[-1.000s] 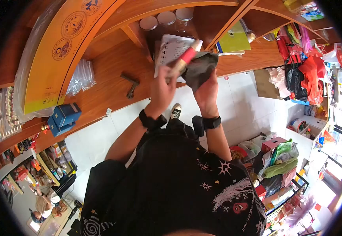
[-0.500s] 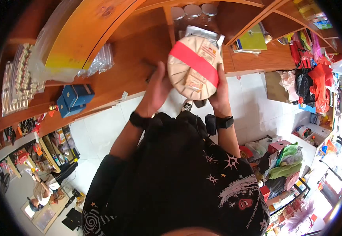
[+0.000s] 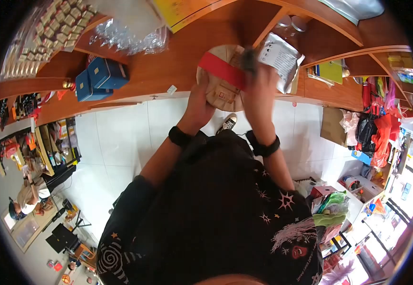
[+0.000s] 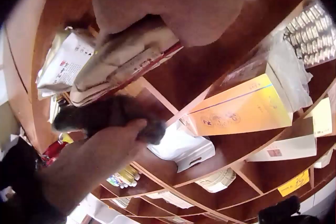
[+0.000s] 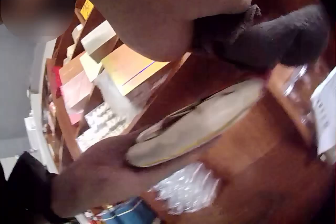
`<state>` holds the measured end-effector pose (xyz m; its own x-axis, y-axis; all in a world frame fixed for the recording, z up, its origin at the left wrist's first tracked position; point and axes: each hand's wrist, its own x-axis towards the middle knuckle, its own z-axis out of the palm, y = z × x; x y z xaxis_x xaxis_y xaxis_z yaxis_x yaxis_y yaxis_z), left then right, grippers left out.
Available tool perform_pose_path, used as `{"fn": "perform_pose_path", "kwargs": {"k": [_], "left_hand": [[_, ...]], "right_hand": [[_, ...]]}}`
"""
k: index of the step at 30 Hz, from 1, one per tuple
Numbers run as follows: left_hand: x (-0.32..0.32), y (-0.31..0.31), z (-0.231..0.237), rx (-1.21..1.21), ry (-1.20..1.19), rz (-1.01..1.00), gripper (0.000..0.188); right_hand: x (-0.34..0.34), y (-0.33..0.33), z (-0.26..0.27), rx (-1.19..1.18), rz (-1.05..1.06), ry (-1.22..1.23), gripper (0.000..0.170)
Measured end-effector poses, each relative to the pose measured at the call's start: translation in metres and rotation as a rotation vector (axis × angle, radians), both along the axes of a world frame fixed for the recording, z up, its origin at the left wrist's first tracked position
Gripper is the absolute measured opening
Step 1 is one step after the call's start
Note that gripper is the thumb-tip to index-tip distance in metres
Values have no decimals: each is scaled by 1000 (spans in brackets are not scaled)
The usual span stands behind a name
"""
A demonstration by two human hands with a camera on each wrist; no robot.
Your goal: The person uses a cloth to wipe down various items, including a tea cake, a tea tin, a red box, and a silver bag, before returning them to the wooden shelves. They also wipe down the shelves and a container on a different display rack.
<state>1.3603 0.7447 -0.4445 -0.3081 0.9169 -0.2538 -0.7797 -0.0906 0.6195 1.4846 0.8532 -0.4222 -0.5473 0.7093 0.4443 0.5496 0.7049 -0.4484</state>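
A round, flat paper-wrapped disc (image 3: 221,97) with a red band is gripped at its left edge by the left hand (image 3: 199,107). Over its right side, the right hand (image 3: 262,99) holds a dark cloth (image 3: 249,61), blurred. The left wrist view has the left hand (image 4: 173,3) round the disc (image 4: 123,66), and the right hand (image 4: 94,161) pinching the bunched cloth (image 4: 100,115). In the right wrist view the disc (image 5: 199,124) appears edge-on in the left hand (image 5: 100,171), below the cloth (image 5: 273,37) and right hand (image 5: 168,14).
A silver packet with a printed label (image 3: 280,57) lies on the wooden shelf, right of the hands. Blue boxes (image 3: 104,73) and clear plastic bags (image 3: 130,38) are on the left. Bags hang at the far right (image 3: 382,130). Another person (image 3: 30,194) is at lower left.
The disc has moved slightly left and is now in the left hand's grip. The right hand has left its edge and come over it with the cloth. The head view has shifted along the shelf.
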Motion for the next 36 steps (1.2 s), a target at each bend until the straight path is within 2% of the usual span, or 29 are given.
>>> {"fn": "perform_pose_path", "kwargs": {"k": [1, 3, 4, 6, 8, 9, 11, 13, 15, 16, 17, 19, 20, 21, 23, 24, 27, 29, 30, 31, 33, 35, 36], "left_hand": [[-1, -3, -3, -3, -4, 3, 56], [-6, -6, -5, -18, -54, 150, 55], [-11, -10, -4, -29, -4, 237, 56], [-32, -23, -1, 36, -28, 219, 57], [-39, -35, 6, 90, -65, 195, 59], [-43, -36, 14, 31, -70, 184, 59], [-48, -40, 24, -89, -87, 166, 60], [-51, -40, 11, -1, -177, 190, 59], [-57, -47, 4, 19, 320, 121, 59], [-57, -49, 8, 14, 97, 137, 58], [-58, -52, 13, 20, 103, 126, 58], [-58, -58, 31, 63, -298, 182, 52], [-58, -59, 33, 65, -299, 187, 52], [-58, -62, 33, 55, -245, 214, 44], [-61, -68, 32, 42, -192, 251, 37], [-63, -71, 31, 40, -193, 242, 38], [-68, -80, 27, 24, -161, 244, 37], [-70, -87, 25, 9, -126, 257, 36], [-72, -92, 25, -9, -63, 265, 34], [-75, -96, 23, -28, -1, 272, 33], [-79, -108, 13, -60, 2, 280, 32], [-82, -118, 8, -89, 13, 287, 31], [-83, -123, 7, -93, -12, 330, 29]], "right_hand": [[-20, -13, 16, -151, 103, 50, 45], [-42, -30, 12, -2, 243, -25, 43], [-45, -36, 10, 3, 255, -26, 43], [-41, -56, 7, -196, 645, 25, 46], [-28, -73, 16, -272, 707, -14, 48], [-23, -76, 23, -334, 760, -45, 50], [-9, -79, 32, -281, 756, -54, 49], [9, -77, 33, -389, 717, -41, 47], [25, -68, 29, -352, 708, -22, 41], [33, -61, 29, -725, 541, -79, 37], [40, -57, 28, -1090, 354, -130, 33], [47, -43, -4, -1220, 133, 204, 29], [50, -32, -29, -947, 108, 178, 30], [52, -19, -54, -676, 85, 149, 31], [48, 16, -95, -590, -119, 176, 35], [44, 36, -108, -602, -124, 190, 36], [13, 41, -84, -658, -73, 185, 45], [18, 66, -128, -282, 54, -161, 50], [6, 53, -101, -542, 39, -181, 48], [-9, 33, -87, -547, 44, -189, 48], [-37, -19, -63, -1401, 211, 313, 49], [-74, -78, -9, -1383, 154, 295, 49], [-81, -86, -8, -1465, 152, 372, 47]]}}
